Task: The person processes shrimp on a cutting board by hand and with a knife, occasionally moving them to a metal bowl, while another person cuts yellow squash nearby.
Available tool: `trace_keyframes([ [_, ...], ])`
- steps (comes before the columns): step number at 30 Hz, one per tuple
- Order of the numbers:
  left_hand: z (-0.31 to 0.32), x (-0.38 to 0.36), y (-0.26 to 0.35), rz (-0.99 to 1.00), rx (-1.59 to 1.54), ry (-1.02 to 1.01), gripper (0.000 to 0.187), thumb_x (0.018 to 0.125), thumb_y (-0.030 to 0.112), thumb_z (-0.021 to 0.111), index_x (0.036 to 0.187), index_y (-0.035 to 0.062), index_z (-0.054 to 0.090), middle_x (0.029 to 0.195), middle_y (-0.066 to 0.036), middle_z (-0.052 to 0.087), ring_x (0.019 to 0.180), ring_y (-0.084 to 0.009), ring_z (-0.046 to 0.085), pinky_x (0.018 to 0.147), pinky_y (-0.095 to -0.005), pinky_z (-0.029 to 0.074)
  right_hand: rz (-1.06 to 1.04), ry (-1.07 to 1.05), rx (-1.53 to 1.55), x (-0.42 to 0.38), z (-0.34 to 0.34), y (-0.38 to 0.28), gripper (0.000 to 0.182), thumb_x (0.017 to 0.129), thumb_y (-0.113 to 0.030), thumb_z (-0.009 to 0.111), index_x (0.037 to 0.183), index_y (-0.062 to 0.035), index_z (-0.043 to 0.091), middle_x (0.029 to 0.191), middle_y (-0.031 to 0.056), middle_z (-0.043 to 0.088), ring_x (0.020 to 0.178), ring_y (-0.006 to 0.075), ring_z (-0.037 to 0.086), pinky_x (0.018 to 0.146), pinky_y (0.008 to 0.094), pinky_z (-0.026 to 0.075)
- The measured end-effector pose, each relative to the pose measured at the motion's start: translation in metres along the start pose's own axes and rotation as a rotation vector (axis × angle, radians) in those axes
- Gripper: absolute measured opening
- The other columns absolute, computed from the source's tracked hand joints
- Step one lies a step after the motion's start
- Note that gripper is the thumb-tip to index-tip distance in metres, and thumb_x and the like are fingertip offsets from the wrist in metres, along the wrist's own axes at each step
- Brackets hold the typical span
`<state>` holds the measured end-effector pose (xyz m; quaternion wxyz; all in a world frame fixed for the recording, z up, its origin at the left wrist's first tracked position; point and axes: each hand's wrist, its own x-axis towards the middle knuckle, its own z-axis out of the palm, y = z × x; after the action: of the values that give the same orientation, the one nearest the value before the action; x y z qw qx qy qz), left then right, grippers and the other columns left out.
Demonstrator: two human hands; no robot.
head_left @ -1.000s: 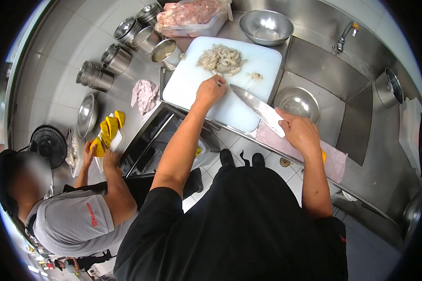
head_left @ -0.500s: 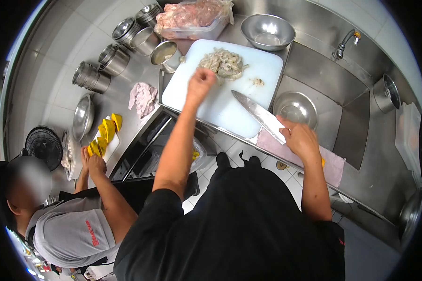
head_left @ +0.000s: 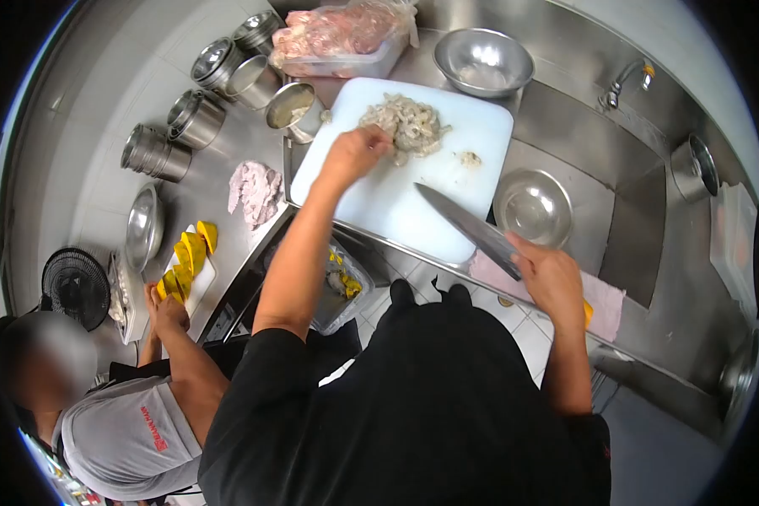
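My right hand [head_left: 550, 274] is wrapped round the yellow handle of a large kitchen knife [head_left: 464, 221], its blade pointing up and left over the white cutting board [head_left: 379, 198]. At the left side of the board my left hand [head_left: 358, 154] has its fingers pinched together beside a heap of peeled shrimp [head_left: 409, 122]. Whatever is between those fingertips is too small or hidden to make out. A little clump of dark scraps [head_left: 468, 158] lies on the board, right of the heap. Left of the board stands a metal cup [head_left: 295, 114] with pale contents.
A co-worker [head_left: 135, 405] at left handles yellow pieces [head_left: 185, 257] on a small board. A sink holds a metal bowl [head_left: 531, 207]; another bowl [head_left: 483, 63] stands behind. Raw meat in plastic [head_left: 337, 38], a pink cloth [head_left: 255, 192] and a towel [head_left: 599, 299] lie around.
My left hand has turned and lowered slightly at the shrimp heap's edge. The knife has tilted, its blade face darker now, and its tip stays over the board.
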<state>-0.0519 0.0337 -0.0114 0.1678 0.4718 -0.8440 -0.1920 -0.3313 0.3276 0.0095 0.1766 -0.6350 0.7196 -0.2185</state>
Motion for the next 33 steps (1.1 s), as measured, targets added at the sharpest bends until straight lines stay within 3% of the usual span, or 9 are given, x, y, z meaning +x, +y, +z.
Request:
trace_keyframes([
  [2, 0.025, -0.011, 0.021, -0.042, 0.078, -0.092, 0.025, 0.091, 0.024, 0.071, 0.113, 0.0116, 0.073, 0.102, -0.013, 0.075, 0.093, -0.0329, 0.072, 0.085, -0.041, 0.055, 0.022, 0.009, -0.032, 0.009, 0.005, -0.015, 0.033, 0.095, -0.02, 0.064, 0.128, -0.0193, 0.073, 0.1, 0.0174, 0.074, 0.089, 0.0387, 0.07, 0.078, 0.0488, 0.054],
  [8, 0.068, -0.014, 0.017, 0.029, 0.349, 0.124, 0.022, 0.089, 0.021, 0.069, 0.108, 0.0117, 0.072, 0.11, -0.013, 0.072, 0.1, -0.0366, 0.069, 0.089, -0.0442, 0.056, 0.143, 0.04, -0.193, 0.029, -0.003, -0.004, 0.035, 0.098, -0.021, 0.06, 0.13, -0.0229, 0.072, 0.1, 0.0153, 0.075, 0.086, 0.0384, 0.07, 0.076, 0.049, 0.054],
  [11, 0.052, -0.012, 0.01, 0.072, 0.179, 0.145, 0.022, 0.089, 0.016, 0.066, 0.109, 0.0096, 0.074, 0.103, -0.011, 0.074, 0.091, -0.0297, 0.072, 0.08, -0.0399, 0.059, 0.104, 0.112, -0.222, 0.026, -0.007, 0.008, 0.034, 0.098, -0.021, 0.06, 0.13, -0.0239, 0.072, 0.099, 0.0131, 0.076, 0.084, 0.0368, 0.071, 0.075, 0.0487, 0.054],
  [14, 0.018, -0.011, 0.004, -0.2, -0.284, -0.019, 0.021, 0.09, 0.015, 0.064, 0.105, 0.0076, 0.076, 0.093, -0.013, 0.075, 0.085, -0.0226, 0.072, 0.076, -0.0376, 0.059, 0.044, 0.058, -0.146, 0.005, -0.009, 0.017, 0.033, 0.097, -0.02, 0.062, 0.128, -0.0239, 0.073, 0.1, 0.013, 0.075, 0.085, 0.0367, 0.071, 0.075, 0.0486, 0.055],
  [17, -0.017, -0.012, 0.021, -0.302, -0.32, -0.233, 0.021, 0.09, 0.012, 0.064, 0.104, 0.0051, 0.078, 0.085, -0.01, 0.073, 0.077, -0.0177, 0.07, 0.07, -0.0321, 0.059, -0.008, -0.017, -0.054, -0.002, -0.011, 0.021, 0.033, 0.096, -0.019, 0.063, 0.128, -0.0236, 0.073, 0.101, 0.0138, 0.075, 0.086, 0.0375, 0.07, 0.077, 0.0486, 0.055],
  [22, 0.009, -0.001, 0.042, -0.106, -0.295, -0.616, 0.033, 0.091, 0.011, 0.068, 0.123, 0.0048, 0.071, 0.101, -0.006, 0.073, 0.081, -0.0141, 0.068, 0.069, -0.0291, 0.059, 0.057, 0.059, -0.211, 0.02, -0.013, 0.041, 0.036, 0.098, -0.019, 0.059, 0.13, -0.0254, 0.072, 0.095, 0.0098, 0.077, 0.086, 0.0347, 0.072, 0.077, 0.0474, 0.056],
  [25, 0.045, 0.004, 0.042, 0.172, -0.194, -0.376, 0.036, 0.091, 0.013, 0.07, 0.126, 0.0062, 0.07, 0.106, -0.008, 0.074, 0.084, -0.0157, 0.069, 0.074, -0.0316, 0.058, 0.071, 0.14, -0.17, 0.027, -0.017, 0.041, 0.036, 0.098, -0.02, 0.059, 0.131, -0.0246, 0.071, 0.099, 0.0108, 0.077, 0.089, 0.0355, 0.071, 0.079, 0.0471, 0.055],
  [29, 0.048, -0.003, 0.045, -0.096, -0.243, -0.149, 0.035, 0.09, 0.018, 0.072, 0.124, 0.0075, 0.072, 0.107, -0.009, 0.076, 0.092, -0.0207, 0.072, 0.086, -0.0357, 0.055, 0.129, 0.08, -0.056, 0.016, -0.023, 0.031, 0.035, 0.098, -0.025, 0.061, 0.132, -0.0235, 0.071, 0.1, 0.0141, 0.076, 0.091, 0.0359, 0.071, 0.081, 0.0469, 0.054],
  [33, 0.042, -0.027, 0.066, -0.185, -0.118, -0.099, 0.027, 0.09, 0.022, 0.073, 0.112, 0.0069, 0.077, 0.1, -0.013, 0.077, 0.086, -0.0241, 0.073, 0.082, -0.0355, 0.056, 0.247, -0.057, 0.088, 0.011, -0.023, 0.032, 0.038, 0.096, -0.03, 0.063, 0.133, -0.0243, 0.071, 0.098, 0.0168, 0.075, 0.091, 0.0363, 0.071, 0.083, 0.0469, 0.053],
])
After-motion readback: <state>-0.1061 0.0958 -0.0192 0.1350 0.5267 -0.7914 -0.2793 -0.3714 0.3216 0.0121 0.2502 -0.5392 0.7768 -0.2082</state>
